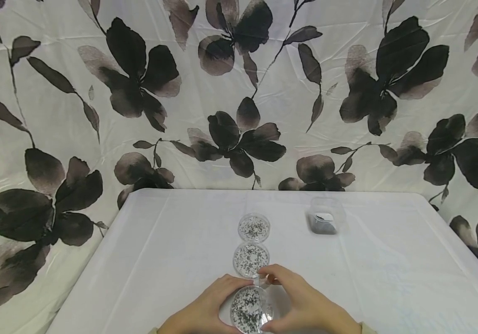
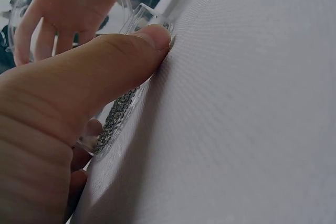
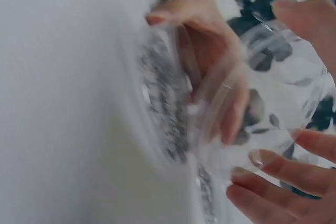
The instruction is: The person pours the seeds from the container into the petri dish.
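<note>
Closest to me in the head view is a round clear plastic dish (image 1: 245, 308) with black and pale specks in it. My left hand (image 1: 205, 308) grips its side, the thumb along the rim in the left wrist view, where the dark specks (image 2: 118, 114) show. My right hand (image 1: 312, 304) holds a round clear lid (image 3: 278, 108) by its edge, thumb on one side and fingers on the other. The lid stands tilted up beside the dish; whether it is joined to it I cannot tell.
Beyond my hands, a middle speckled dish (image 1: 250, 260) and a far one (image 1: 254, 227) line up on the white table (image 1: 172, 260). Farther right stands a clear plastic tub (image 1: 322, 222) with dark grey contents. A floral cloth (image 1: 222, 93) hangs behind the table.
</note>
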Available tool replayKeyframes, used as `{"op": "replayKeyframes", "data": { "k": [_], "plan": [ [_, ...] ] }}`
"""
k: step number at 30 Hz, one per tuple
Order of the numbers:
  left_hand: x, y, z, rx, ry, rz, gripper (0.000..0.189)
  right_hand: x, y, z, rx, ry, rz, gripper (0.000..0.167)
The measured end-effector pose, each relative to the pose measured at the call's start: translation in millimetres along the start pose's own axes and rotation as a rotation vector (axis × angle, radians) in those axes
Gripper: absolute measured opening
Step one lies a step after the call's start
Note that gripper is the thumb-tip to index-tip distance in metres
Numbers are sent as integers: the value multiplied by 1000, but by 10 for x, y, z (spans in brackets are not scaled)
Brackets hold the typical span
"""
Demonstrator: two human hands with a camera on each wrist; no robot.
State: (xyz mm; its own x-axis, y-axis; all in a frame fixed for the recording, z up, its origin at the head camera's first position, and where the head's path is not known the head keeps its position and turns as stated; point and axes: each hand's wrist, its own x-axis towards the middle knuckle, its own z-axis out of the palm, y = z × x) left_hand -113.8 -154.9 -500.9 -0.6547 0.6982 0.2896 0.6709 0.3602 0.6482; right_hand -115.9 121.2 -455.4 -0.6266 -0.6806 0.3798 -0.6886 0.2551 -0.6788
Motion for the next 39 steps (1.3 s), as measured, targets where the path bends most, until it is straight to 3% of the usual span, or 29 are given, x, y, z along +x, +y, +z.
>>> {"op": "replayKeyframes", "data": {
  "k": [5,10,19,32,39],
  "plan": [
    [-9,2,-6,-2,-4,-11,96,-13,-22,132,-74,76,-4,82],
    [-16,11,-18,-20,-20,-58,100,21,-4,240,-108,97,-49,79],
    [7,41,-25,-61,-50,-157,117,47,99,423,-150,120,-221,75],
    [48,0,21,-33,-53,-95,111,-23,311,492,-134,123,-391,56],
    [14,-21,-14,-3,-51,-71,108,33,330,520,-136,142,-462,57]
  ]
}}
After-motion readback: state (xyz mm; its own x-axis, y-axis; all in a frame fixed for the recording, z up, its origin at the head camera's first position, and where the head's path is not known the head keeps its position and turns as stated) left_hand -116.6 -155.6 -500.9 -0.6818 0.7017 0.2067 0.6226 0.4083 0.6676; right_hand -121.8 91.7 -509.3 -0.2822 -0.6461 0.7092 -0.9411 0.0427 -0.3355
